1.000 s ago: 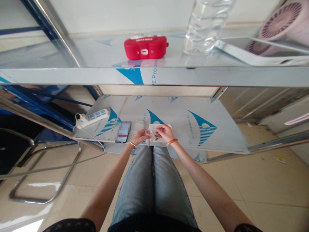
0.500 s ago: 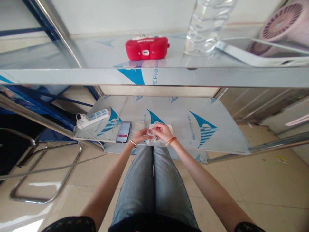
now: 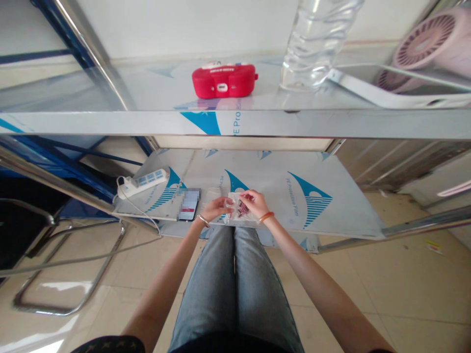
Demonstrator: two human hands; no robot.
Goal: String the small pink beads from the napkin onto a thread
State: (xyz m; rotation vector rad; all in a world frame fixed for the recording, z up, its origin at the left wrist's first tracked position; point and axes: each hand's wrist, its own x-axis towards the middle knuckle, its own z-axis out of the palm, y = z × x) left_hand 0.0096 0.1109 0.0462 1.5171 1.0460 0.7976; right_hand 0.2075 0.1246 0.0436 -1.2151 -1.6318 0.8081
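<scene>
My left hand (image 3: 216,209), with a bracelet at the wrist, pinches the edge of a clear plastic bag (image 3: 230,208) over the front of the lower shelf. Close on its right is my right hand (image 3: 255,203), an orange bangle at the wrist. Its thumb and fingers are closed on a small dark red, patterned piece (image 3: 243,209), whose kind is too small to make out. The piece is at the bag's right side, above a whitish flat thing that the hands partly cover. Whether it is inside the bag's mouth or outside, I cannot tell.
On the lower shelf (image 3: 272,171), a phone (image 3: 189,205) and a white power strip (image 3: 143,183) lie to the left. The upper shelf (image 3: 147,122) juts out, bearing a red case (image 3: 224,82), a clear bottle (image 3: 308,54), a white frame-like object (image 3: 368,93) and a pink fan (image 3: 434,41).
My right hand has drawn slightly right, away from my left hand, and the dark red patterned piece now shows more plainly below its fingers. The view has tilted up slightly.
</scene>
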